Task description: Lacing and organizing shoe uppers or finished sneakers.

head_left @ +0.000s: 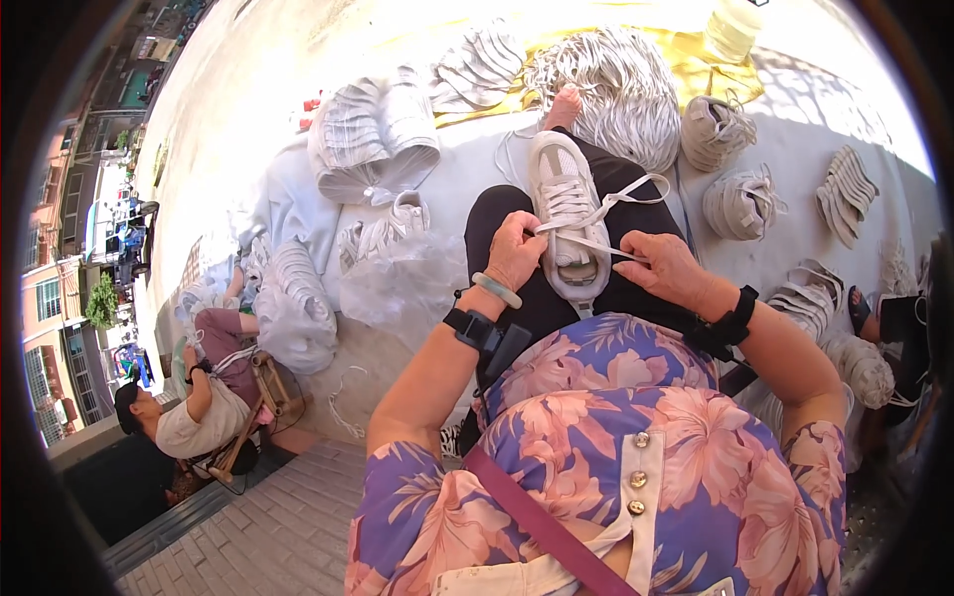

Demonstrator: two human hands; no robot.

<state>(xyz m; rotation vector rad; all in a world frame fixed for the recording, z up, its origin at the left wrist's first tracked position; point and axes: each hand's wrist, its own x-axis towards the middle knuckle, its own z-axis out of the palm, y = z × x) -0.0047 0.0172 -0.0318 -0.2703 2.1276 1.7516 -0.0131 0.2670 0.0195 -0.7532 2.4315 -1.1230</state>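
A white sneaker (562,169) rests on my black-trousered thighs, its toe pointing away from me and its opening facing me. White shoelace (596,215) runs through its eyelets, and one loose loop sticks out to the right. At the shoe's left side, my left hand (514,253) is closed in a pinch on the shoelace. My right hand (671,266) pinches another stretch of it on the right, with the lace running taut toward the shoe. The fingertips cover the exact ends of the lace.
A big heap of white laces (621,94) lies ahead on a yellow cloth (711,62). Bagged stacks of shoe parts (370,139) stand to the left. Rolled lace-up shoe uppers (717,134) sit right. A person (204,407) sits at far left; another person's foot (861,310) shows right.
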